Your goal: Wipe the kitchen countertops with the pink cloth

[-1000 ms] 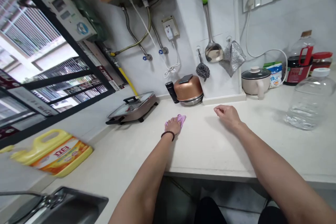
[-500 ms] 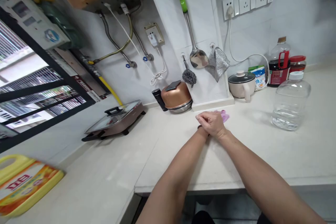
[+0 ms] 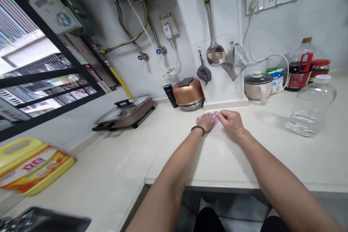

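Note:
A pink-purple cloth [image 3: 214, 121] lies bunched on the white countertop near the base of the wall pillar. My left hand [image 3: 206, 121], with a dark band at its wrist, is pressed over the cloth, fingers closed on it against the surface. Just to its right, my right hand [image 3: 231, 121] is closed, thumb and fingertips pinching at the cloth's right edge. Part of the cloth is hidden under the left hand.
Behind my hands stand a copper-coloured pot [image 3: 189, 92] and a black cylinder [image 3: 170, 95]. An electric pan [image 3: 125, 114] sits left, a yellow jug [image 3: 35, 166] nearer. To the right are a small lidded pot [image 3: 257, 88] and a clear bottle [image 3: 310, 110]. The counter's front edge [image 3: 201, 185] is close.
My hands, crossed at the wrists before, are now side by side. The left hand has come into sight on the cloth, and the right has shifted rightward. The view has turned slightly left.

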Action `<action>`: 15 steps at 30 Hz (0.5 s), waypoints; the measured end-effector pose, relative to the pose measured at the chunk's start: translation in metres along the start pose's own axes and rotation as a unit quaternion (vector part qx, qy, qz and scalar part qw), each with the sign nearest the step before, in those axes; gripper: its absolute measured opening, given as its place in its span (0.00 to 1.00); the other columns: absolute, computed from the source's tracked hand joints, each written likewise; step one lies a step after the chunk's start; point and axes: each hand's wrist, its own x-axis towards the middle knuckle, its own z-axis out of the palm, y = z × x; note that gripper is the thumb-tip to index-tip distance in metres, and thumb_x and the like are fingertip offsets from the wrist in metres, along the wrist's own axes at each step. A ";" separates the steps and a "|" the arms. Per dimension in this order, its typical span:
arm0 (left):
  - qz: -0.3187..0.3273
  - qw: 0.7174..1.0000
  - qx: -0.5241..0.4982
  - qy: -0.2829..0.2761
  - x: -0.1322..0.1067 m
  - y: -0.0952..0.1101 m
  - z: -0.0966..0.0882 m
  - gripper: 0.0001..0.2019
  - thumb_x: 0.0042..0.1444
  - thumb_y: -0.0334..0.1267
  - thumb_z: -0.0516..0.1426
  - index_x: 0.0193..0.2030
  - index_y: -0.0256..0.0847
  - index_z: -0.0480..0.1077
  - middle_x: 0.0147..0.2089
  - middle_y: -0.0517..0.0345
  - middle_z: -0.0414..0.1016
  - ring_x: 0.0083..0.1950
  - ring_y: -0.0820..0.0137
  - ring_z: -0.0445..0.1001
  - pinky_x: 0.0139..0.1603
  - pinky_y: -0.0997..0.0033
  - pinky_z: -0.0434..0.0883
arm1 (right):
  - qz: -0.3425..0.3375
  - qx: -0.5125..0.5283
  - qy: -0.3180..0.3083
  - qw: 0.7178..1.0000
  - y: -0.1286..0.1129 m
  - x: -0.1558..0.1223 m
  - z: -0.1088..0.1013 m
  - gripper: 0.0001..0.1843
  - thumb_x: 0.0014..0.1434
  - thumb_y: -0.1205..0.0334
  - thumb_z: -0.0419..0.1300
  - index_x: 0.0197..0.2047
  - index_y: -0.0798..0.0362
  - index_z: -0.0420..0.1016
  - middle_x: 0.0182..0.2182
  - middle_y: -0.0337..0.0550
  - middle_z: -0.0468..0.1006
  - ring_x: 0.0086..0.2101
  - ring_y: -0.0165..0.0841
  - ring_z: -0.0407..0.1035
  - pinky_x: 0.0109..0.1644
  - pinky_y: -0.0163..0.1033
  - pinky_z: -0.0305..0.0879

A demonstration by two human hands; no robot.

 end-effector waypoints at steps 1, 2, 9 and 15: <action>-0.025 1.000 0.007 -0.009 -0.009 -0.023 -0.006 0.25 0.74 0.46 0.45 0.75 0.51 0.60 0.78 0.49 0.58 0.77 0.52 0.55 0.72 0.40 0.58 | 0.006 -0.001 -0.002 1.000 0.000 0.000 0.000 0.24 0.67 0.43 0.53 0.26 0.48 0.76 0.23 0.39 0.76 0.26 0.32 0.69 0.33 0.36 0.59; -0.060 0.998 0.011 -0.016 -0.020 -0.047 -0.013 0.26 0.74 0.46 0.44 0.76 0.53 0.57 0.80 0.51 0.54 0.79 0.53 0.53 0.73 0.37 0.55 | 0.012 -0.001 -0.004 1.000 0.000 -0.001 0.000 0.25 0.66 0.42 0.53 0.25 0.48 0.74 0.21 0.39 0.74 0.25 0.32 0.67 0.32 0.36 0.58; -0.189 0.980 0.059 -0.009 -0.093 -0.153 -0.031 0.28 0.73 0.47 0.40 0.77 0.53 0.56 0.80 0.51 0.53 0.79 0.53 0.52 0.73 0.39 0.55 | 0.043 0.011 -0.001 0.999 0.003 -0.002 0.004 0.24 0.64 0.42 0.53 0.24 0.47 0.73 0.21 0.39 0.73 0.25 0.32 0.66 0.31 0.35 0.59; -0.124 0.990 0.061 -0.034 -0.122 -0.110 -0.025 0.29 0.73 0.46 0.40 0.79 0.52 0.52 0.81 0.52 0.50 0.79 0.55 0.51 0.76 0.42 0.51 | 0.045 0.014 0.012 0.999 0.004 0.000 0.008 0.26 0.65 0.42 0.52 0.22 0.48 0.70 0.20 0.38 0.72 0.24 0.31 0.65 0.32 0.36 0.58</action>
